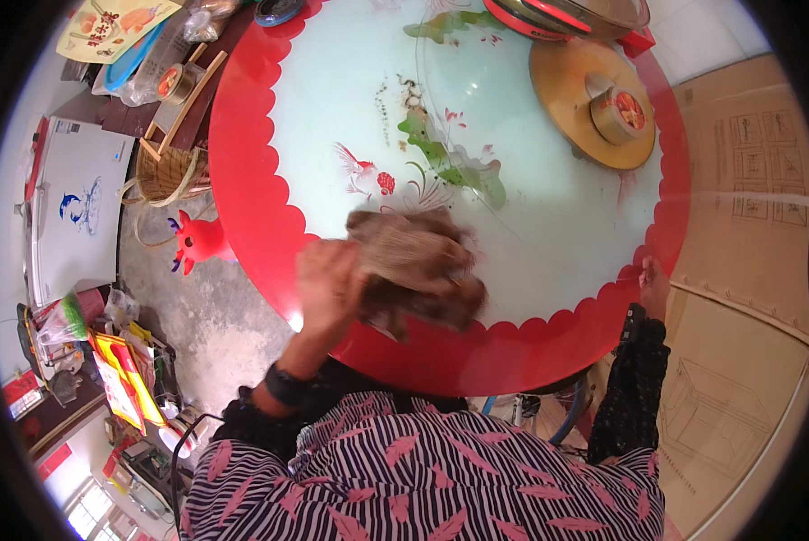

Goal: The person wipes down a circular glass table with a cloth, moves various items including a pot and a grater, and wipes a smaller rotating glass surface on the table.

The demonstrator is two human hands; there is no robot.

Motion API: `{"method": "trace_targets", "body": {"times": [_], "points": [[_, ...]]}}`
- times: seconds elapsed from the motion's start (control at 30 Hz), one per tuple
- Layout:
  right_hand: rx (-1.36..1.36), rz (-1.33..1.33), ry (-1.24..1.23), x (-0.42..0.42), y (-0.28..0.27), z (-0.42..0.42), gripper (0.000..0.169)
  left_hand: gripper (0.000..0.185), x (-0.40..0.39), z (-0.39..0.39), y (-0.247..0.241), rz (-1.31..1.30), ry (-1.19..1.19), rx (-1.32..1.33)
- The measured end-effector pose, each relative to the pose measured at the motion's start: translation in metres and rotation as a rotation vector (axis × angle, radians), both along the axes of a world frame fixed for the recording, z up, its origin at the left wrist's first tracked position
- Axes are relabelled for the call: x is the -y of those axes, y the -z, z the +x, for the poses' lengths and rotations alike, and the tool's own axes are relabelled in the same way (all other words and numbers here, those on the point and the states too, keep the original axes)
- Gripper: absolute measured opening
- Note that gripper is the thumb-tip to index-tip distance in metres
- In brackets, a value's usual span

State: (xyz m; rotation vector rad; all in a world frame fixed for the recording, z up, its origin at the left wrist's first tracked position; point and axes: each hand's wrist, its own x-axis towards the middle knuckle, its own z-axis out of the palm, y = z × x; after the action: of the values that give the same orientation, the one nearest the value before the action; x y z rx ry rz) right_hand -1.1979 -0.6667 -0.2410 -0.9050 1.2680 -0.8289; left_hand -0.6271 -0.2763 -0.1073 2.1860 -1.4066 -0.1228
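Observation:
A brown cloth (411, 253), bunched and blurred, lies on the near left part of a round table with a red scalloped border (458, 358). My left hand (330, 280) grips the cloth at its left side; motion blur hides the fingertips. Over at the table's right rim, my right hand (653, 287) touches the edge with no object visible in it, and its finger positions are unclear. Dark crumbs (411, 91) and smudges are scattered on the pale, flower-printed tabletop (350, 88) beyond the cloth.
A golden-brown disc (560, 81) bearing a gold tin (617, 115) occupies the table's right side. Behind it sits a red pan with a glass lid (580, 17). Cardboard boxes (722, 379) flank the right; a red deer toy (201, 240) and wicker basket (168, 176) stand left.

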Motion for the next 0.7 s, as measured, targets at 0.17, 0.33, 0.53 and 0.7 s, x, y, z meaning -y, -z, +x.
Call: {"method": "trace_targets", "body": {"times": [0.17,0.33,0.53,0.7], "points": [[-0.292,0.012,0.357,-0.018,-0.022,0.068,0.054,0.030,-0.030,0.028,-0.079,-0.093,-0.101,0.022],[0.043,0.019,0.293,-0.049,-0.019,0.114,0.049,0.026,-0.051,0.039,-0.107,-0.395,-0.530,-0.286],[0.068,-0.090,0.277,-0.095,0.012,0.138,0.027,0.027,-0.004,0.043,-0.037,-0.286,-0.357,-0.168],[0.079,0.056,0.323,-0.105,0.009,0.159,0.022,0.040,-0.009,0.064,0.007,0.073,-0.395,-0.891]]}}
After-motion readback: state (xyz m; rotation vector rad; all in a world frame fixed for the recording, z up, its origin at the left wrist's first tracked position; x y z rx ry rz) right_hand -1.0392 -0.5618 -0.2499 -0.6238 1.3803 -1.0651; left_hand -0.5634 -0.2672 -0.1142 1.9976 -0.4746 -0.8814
